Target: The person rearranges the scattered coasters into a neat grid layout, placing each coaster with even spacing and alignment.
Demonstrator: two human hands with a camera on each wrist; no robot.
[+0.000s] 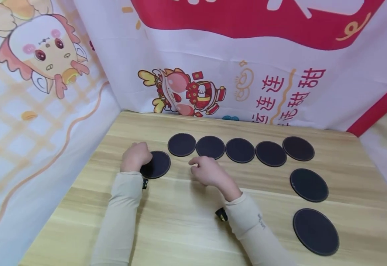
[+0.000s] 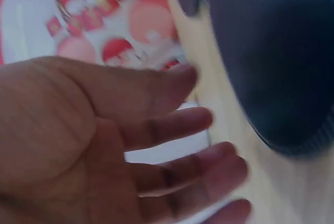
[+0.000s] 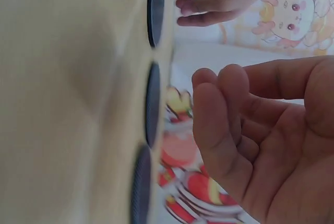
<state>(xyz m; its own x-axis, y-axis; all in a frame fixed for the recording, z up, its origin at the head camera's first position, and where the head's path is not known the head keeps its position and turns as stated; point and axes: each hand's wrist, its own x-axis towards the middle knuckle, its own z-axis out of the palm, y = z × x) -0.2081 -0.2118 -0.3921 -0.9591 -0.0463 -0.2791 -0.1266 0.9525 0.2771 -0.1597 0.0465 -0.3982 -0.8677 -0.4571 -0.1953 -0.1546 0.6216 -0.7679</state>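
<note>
A dark round coaster (image 1: 157, 165) with a thin stitched rim lies flat at the left end of the row. Right at its left edge is my left hand (image 1: 136, 157), fingers loosely spread and nothing between them. The left wrist view shows that hand (image 2: 156, 135) beside a large dark coaster (image 2: 276, 51). My right hand (image 1: 210, 171) hovers over the table just in front of a second coaster (image 1: 211, 147). Its fingers (image 3: 214, 130) bend loosely with no object in them, seen in the right wrist view.
More coasters run along the back, such as one coaster (image 1: 240, 150) in the middle, then turn down the right side to a near coaster (image 1: 315, 231). Printed cloth (image 1: 113, 48) hangs behind and left of the wooden table (image 1: 180, 229).
</note>
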